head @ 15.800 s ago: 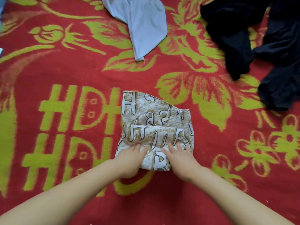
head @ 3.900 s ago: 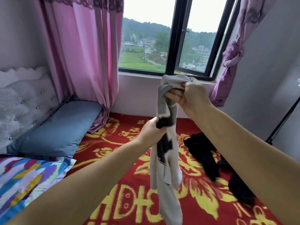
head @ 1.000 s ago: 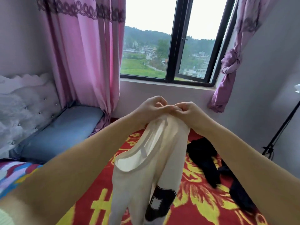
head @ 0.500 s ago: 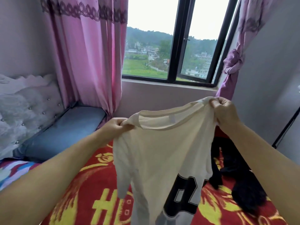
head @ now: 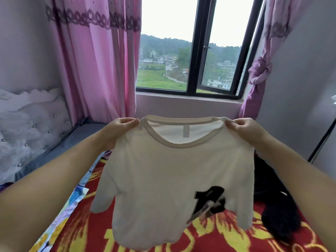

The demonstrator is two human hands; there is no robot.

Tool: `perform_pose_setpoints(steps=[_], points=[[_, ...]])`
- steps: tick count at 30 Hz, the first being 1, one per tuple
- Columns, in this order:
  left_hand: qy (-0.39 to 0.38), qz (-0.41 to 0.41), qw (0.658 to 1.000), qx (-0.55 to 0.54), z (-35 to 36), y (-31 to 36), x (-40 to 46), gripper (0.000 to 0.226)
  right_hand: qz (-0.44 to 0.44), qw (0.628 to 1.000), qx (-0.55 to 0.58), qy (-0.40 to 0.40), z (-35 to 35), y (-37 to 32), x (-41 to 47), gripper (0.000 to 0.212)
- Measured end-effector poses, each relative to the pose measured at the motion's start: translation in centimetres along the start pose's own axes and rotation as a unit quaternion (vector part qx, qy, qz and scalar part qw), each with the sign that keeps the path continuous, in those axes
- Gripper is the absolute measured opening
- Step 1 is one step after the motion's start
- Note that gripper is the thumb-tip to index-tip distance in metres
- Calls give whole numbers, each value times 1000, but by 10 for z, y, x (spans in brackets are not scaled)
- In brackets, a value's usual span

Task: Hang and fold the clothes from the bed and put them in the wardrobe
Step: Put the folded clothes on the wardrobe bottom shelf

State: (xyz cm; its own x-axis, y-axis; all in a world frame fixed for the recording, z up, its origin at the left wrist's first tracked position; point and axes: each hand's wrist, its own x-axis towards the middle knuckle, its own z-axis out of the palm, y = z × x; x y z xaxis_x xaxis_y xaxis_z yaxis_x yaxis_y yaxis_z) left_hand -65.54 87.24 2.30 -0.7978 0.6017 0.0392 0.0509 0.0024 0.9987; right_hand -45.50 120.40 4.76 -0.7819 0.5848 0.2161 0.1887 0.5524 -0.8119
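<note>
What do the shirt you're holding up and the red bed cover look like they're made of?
Cream T-shirt: thin, soft knit, probably cotton jersey; light shows through, ribbed collar, limp drape. Red bed cover: looks like a matte woven or plush blanket with a yellow pattern; weave unclear.

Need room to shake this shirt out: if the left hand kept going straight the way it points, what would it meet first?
The left hand, gripping the cream T-shirt at the shoulder, points toward the wall below the window. Nothing shows between them, so the wall likely comes first, though depth is unclear.
</note>
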Motion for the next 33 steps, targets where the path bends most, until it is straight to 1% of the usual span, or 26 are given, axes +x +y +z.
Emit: perform_pose_setpoints(steps=[1,3,5,6,8,9,12,13,15,16,17,18,19,20,21,22,23,24,25,27,28,29,30,31,32,33], points=[[30,-18,999,-17,8,0,2,20,10,998,-46,29,9,-2,3,40],[88,-54,993,-48,29,-2,3,17,39,993,-98,48,30,-11,4,40],[107,-69,991,-49,58,-5,0,22,64,996,-62,26,57,-24,-2,34],[91,-67,992,-51,74,-6,-3,23,62,998,-15,-4,73,-32,-7,33],[30,-61,995,-77,105,-6,-13,22,25,993,89,-78,103,-48,-20,33],[9,-49,996,-73,116,-4,-16,21,-2,988,108,-112,115,-56,-27,33],[6,2,1000,-15,122,7,-20,19,-76,975,70,-194,122,-72,-39,33],[-12,11,1000,-12,118,13,-21,20,-91,969,58,-222,117,-74,-41,32],[-79,10,997,-13,106,24,-24,24,-112,954,58,-273,105,-73,-41,33],[-115,5,993,-7,100,29,-25,26,-127,944,68,-296,100,-70,-40,39],[-142,10,990,14,96,33,-26,27,-137,937,78,-313,97,-68,-39,50],[-146,42,986,67,92,36,-26,28,-141,934,79,-319,94,-66,-38,59],[-120,110,973,164,87,39,-24,29,-141,937,66,-313,93,-65,-36,61],[-75,191,936,285,82,42,-22,30,-143,940,52,-307,90,-65,-33,58],[-31,259,878,402,78,44,-20,38,-144,940,48,-305,87,-65,-31,53],[-15,301,822,484,75,47,-18,59,-143,936,66,-314,85,-66,-29,49],[-32,308,793,524,73,47,-17,80,-145,928,93,-329,84,-67,-27,47],[-63,294,787,538,72,47,-13,87,-151,920,113,-343,83,-70,-26,49],[-99,276,798,526,72,47,-11,77,-158,915,123,-350,82,-72,-27,52],[-152,258,851,432,70,48,-9,28,-172,922,129,-323,79,-74,-26,57],[-149,251,877,382,69,49,-7,8,-177,933,124,-286,78,-72,-23,54],[-125,252,892,355,67,51,-6,3,-183,948,109,-237,76,-68,-21,48],[-96,261,894,351,65,54,-3,7,-189,960,85,-190,76,-63,-19,39],[-76,273,889,360,65,59,-1,9,-186,966,63,-167,76,-56,-18,29],[-67,279,885,365,66,65,1,10,-176,969,46,-170,78,-48,-20,23],[-66,278,885,366,68,72,3,11,-161,968,33,-192,82,-41,-23,22]])
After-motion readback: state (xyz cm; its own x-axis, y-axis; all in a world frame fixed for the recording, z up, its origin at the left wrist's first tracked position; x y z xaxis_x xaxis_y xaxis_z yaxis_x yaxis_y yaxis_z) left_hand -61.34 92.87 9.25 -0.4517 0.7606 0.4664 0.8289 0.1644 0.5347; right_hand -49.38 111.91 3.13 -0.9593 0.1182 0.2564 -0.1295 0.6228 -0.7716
